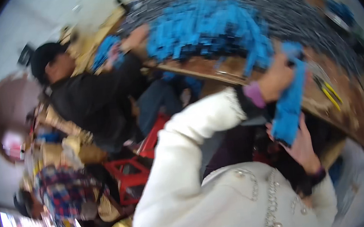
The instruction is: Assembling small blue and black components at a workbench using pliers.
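The picture is blurred and tilted. My left hand, on a white sleeve with a purple cuff, grips the upper end of a bundle of blue strips at the edge of a wooden table. My right hand holds the same bundle from below, palm against its lower end. Just behind my hands, a large heap of the same blue strips covers the table top.
A person in a black jacket and cap sits at the left with a hand on blue strips. A red stool stands below. Yellow-handled tools lie on the table right of my hands. Someone in plaid is at lower left.
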